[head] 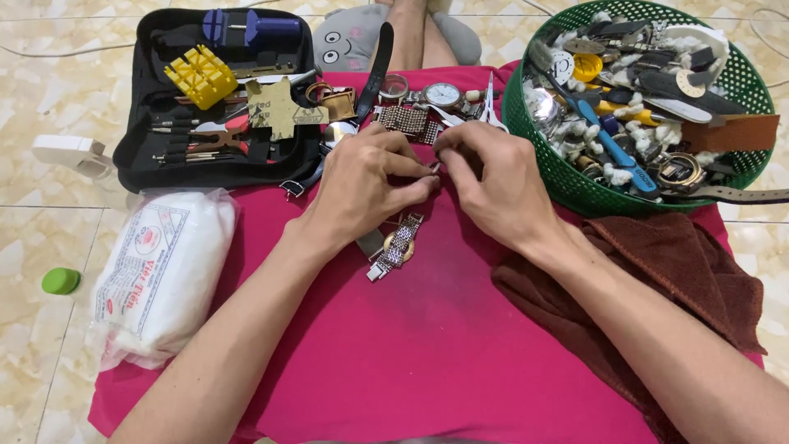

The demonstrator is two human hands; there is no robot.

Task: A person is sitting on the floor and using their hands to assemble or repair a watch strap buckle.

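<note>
A: Where do your hands meet?

B: Your left hand [362,185] and right hand [493,185] come together over the middle of the pink cloth [427,353]. Both grips are clenched, fingertips pinched on one small metal part [435,168] between them; it is too small to tell what kind of piece it is.

A: What lies just under your hands?

B: A metal-link wristwatch [398,247] with a gold-toned case lies on the cloth, just near of your left hand, its band running at a slant. No finger touches it.

A: What lies far of your hands?

B: A row of watch parts: a mesh band piece [404,120], a round white-dialled watch [443,94], a pair of tweezers [491,107] and a dark strap [380,62] lying nearly straight away from you.

A: And to the left?

B: An open black tool case [140,156] holds a yellow block [200,76], a blue tool [251,29] and a row of slim hand tools. Near of it lies a clear bag of white cotton [164,275]. A green cap [61,280] sits on the tiled floor [33,362], well apart to the left.

A: And to the right?

B: A green mesh basket [542,177] is heaped with watches, straps and cotton tufts. A brown towel [682,271] lies near of it, under your right forearm.
</note>
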